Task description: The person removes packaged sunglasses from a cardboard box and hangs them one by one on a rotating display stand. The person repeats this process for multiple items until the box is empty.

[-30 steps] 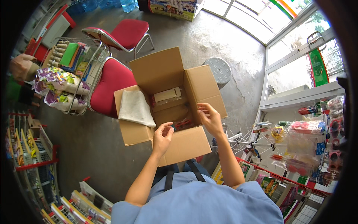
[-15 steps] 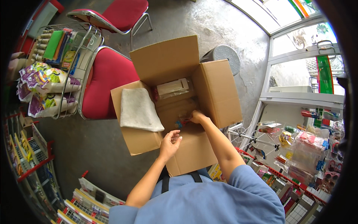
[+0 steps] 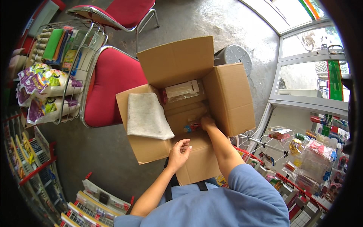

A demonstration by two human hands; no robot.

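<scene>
A cardboard box (image 3: 234,100) stands before me with its flaps spread out. My right hand (image 3: 207,123) is down inside it near the right wall, fingers curled and mostly hidden. Beside those fingers lies a small clear packet (image 3: 192,127) with blue and red contents; whether they grip it is unclear. Over the near flap my left hand (image 3: 180,154) hovers, loosely bent, thumb apart, holding nothing. A folded grey-white cloth (image 3: 147,115) drapes over the left flap. Against the box's far wall rests a pale flat item in clear wrapping (image 3: 182,90), with something red at its left end.
Red chairs (image 3: 111,85) stand to the left and far left, next to a wire rack (image 3: 70,75) with purple-and-white bags. A grey stool (image 3: 235,58) is behind the box. Shelves (image 3: 96,202) line the lower left, and hanging packaged goods (image 3: 315,159) fill the right by a glass door.
The view has shifted, so the box and surroundings sit slightly lower and to the right. My right hand stays beside the packet, its fingers now less visible. My left hand remains over the near flap.
</scene>
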